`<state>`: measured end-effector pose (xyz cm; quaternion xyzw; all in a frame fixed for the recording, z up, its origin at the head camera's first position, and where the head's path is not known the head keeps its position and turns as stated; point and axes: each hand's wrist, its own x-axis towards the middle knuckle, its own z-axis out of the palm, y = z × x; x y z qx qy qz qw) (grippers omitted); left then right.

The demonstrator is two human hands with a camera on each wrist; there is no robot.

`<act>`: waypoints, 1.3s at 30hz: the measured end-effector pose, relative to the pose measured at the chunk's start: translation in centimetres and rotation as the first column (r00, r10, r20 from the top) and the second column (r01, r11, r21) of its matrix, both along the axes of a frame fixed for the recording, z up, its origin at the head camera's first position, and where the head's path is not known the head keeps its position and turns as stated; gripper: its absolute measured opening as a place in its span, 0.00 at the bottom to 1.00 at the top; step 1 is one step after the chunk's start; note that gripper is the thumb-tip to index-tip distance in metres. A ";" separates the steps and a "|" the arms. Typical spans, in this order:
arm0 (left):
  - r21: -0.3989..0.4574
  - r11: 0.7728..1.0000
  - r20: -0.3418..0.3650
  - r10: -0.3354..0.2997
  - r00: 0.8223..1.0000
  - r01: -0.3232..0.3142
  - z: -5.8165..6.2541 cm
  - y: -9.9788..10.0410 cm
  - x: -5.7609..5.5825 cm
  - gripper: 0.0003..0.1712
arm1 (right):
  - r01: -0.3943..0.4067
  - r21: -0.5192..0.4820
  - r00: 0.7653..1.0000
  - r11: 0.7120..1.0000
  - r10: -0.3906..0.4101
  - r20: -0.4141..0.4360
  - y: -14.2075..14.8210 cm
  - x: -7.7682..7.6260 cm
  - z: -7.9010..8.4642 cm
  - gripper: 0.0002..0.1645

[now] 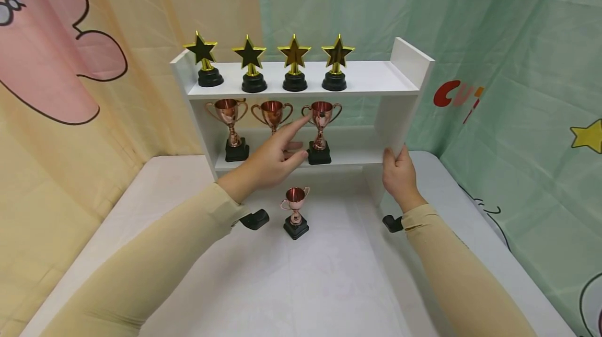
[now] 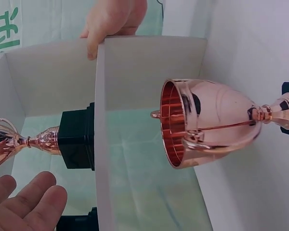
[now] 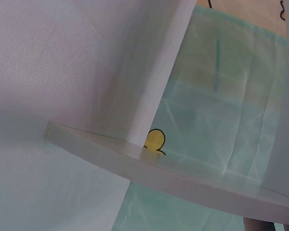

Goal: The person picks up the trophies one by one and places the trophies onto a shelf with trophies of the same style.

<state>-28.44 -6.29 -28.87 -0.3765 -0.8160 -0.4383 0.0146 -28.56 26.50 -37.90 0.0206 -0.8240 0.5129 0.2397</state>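
Note:
My left hand (image 1: 270, 159) reaches in front of the middle tier of a white shelf unit (image 1: 364, 78), its index finger and thumb extended and spread. Its fingertips are beside a copper trophy cup (image 1: 320, 138) with a black base, the rightmost on that tier. In the left wrist view, a gap shows between the fingers (image 2: 43, 192) and this cup's black base (image 2: 77, 139). My right hand (image 1: 401, 177) grips the right side panel of the shelf unit. Another copper cup (image 1: 296, 211) stands on the table below, in front of the unit.
Two more copper cups, one at the left (image 1: 230, 128) and one (image 1: 271, 113) partly behind my left hand, share the middle tier. Several gold star trophies (image 1: 294, 62) line the top tier. A white cloth covers the table (image 1: 301, 285); printed curtains (image 1: 508, 65) hang around it.

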 end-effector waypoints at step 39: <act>-0.400 0.913 -0.383 -0.085 0.920 -0.082 -1.9 -3.5 5.6 0.40 | 0.009 0.010 1.000 1.000 -0.009 0.008 0.1 -0.2 -0.2 0.30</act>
